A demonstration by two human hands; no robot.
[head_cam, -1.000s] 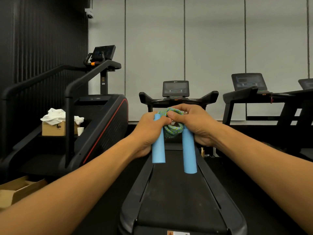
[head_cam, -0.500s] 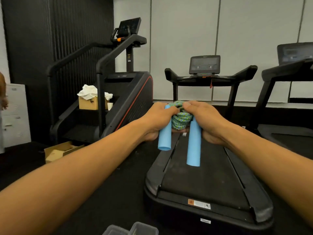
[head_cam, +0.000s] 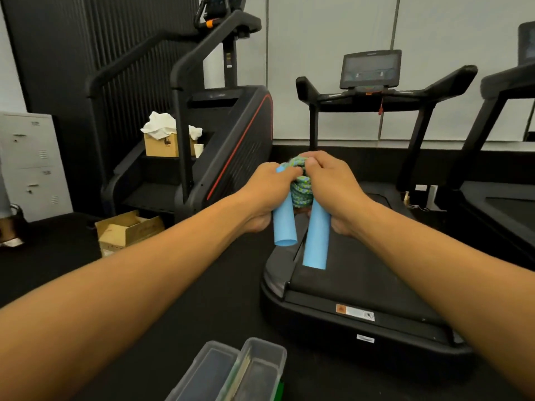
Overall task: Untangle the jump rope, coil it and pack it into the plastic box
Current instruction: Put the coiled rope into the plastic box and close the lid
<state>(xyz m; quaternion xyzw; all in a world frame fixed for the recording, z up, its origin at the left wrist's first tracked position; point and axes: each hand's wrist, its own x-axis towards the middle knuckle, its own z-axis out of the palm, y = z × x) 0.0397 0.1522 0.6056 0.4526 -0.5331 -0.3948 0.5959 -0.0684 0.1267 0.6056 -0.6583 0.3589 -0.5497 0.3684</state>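
The jump rope is a tight green-and-blue coil held between both hands at arm's length. Its two light blue handles hang down: the left handle from my left hand, the right handle from my right hand. Both hands are closed around the coil and the handle tops, thumbs pressed on the top of the bundle. Two clear plastic boxes stand side by side on the dark floor at the bottom edge, below my arms.
A black treadmill lies directly under my hands, another treadmill at the right. A stair climber stands at the left with a cardboard box on it. An open carton and a grey cabinet sit further left.
The view has tilted down and turned left, bringing the plastic boxes into sight at the bottom. My hands still hold the coiled rope the same way.
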